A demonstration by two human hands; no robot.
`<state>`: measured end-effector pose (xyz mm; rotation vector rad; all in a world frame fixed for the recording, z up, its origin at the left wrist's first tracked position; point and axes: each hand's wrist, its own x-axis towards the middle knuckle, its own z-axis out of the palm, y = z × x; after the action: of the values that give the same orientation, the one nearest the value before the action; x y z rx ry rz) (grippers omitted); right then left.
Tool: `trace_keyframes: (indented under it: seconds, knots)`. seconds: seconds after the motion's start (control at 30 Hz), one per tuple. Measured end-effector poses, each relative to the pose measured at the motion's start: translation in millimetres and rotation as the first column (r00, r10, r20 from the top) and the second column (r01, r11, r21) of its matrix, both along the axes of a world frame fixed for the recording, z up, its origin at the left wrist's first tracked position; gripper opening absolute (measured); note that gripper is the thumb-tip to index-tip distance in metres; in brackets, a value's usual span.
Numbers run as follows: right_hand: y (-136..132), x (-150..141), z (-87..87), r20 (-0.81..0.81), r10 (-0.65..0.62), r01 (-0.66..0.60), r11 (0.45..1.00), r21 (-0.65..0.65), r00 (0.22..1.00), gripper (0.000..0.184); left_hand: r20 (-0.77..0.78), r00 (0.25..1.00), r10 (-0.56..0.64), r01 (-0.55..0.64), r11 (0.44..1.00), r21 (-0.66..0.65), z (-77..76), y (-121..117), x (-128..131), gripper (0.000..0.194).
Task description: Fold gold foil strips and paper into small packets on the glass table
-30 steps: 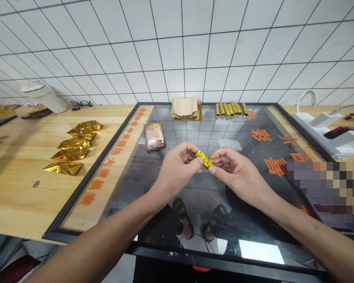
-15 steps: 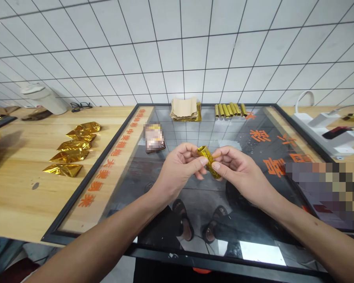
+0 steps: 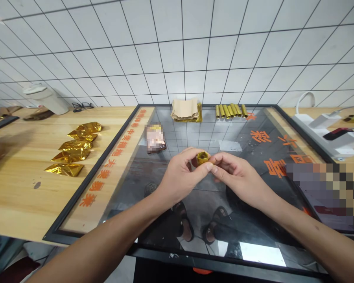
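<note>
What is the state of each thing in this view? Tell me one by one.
gold foil roll: rolled, pinched between both hands
left hand: closed on the roll
right hand: fingers curled, pressing the roll
gold foil packets: five, lying in a row
gold foil tubes: rolled, lying side by side

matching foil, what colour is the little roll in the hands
Shiny gold; the foil roll shows best in the head view.

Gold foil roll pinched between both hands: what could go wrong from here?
The gold foil roll is held only by a small pinch between the left hand and right hand, so it might slip and drop onto the glass tabletop. The thin foil could also crease or tear under that pressure.
</note>
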<state>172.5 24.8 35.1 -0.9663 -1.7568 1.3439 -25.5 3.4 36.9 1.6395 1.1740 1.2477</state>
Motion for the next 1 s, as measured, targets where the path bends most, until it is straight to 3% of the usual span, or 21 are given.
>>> trace_keyframes:
  seconds: [0.1, 0.2, 0.33, 0.5, 0.6, 0.7, 0.83, 1.0]
  knots:
    - [-0.6, 1.9, -1.1, 0.007, -0.098, 0.097, 0.988, 0.120, 0.995, 0.017, -0.202, 0.977, 0.075, -0.055, 0.993, 0.105, -2.0, -1.1, -1.4, 0.005]
    - [-1.8, 4.4, -0.7, 0.017, -0.179, 0.172, 0.967, 0.188, 0.984, 0.015, -0.301, 0.950, 0.084, -0.035, 0.986, 0.165, -4.2, -1.7, -2.0, 0.004]
    - [-3.6, 4.7, 4.7, 0.026, -0.198, 0.190, 0.962, 0.194, 0.980, 0.015, -0.347, 0.934, 0.082, -0.017, 0.982, 0.186, -5.6, -1.6, -2.2, 0.005]
    - [-2.7, 2.3, 10.3, 0.033, -0.129, 0.124, 0.985, 0.121, 0.991, 0.019, -0.380, 0.923, 0.060, 0.020, 0.979, 0.202, -7.7, -0.1, -4.0, 0.008]
    - [-3.2, 2.5, 9.0, 0.019, -0.166, 0.161, 0.975, 0.154, 0.986, 0.014, -0.383, 0.922, 0.053, 0.028, 0.979, 0.202, -9.3, 0.7, -5.0, 0.009]
    - [-4.6, 4.8, 5.8, 0.032, -0.206, 0.186, 0.929, 0.319, 0.978, 0.004, -0.376, 0.926, 0.023, 0.055, 0.979, 0.197, -9.0, 1.2, -5.1, 0.011]
    - [-4.9, 8.7, 4.1, 0.140, -0.168, 0.062, 0.827, 0.559, 0.976, 0.011, -0.348, 0.937, -0.011, 0.081, 0.979, 0.189, -8.3, 2.2, -4.8, 0.012]
    - [-1.7, 12.4, 3.9, 0.189, -0.104, -0.045, 0.758, 0.650, 0.977, 0.017, -0.353, 0.934, -0.055, 0.113, 0.983, 0.146, -9.7, 3.5, -5.1, 0.014]
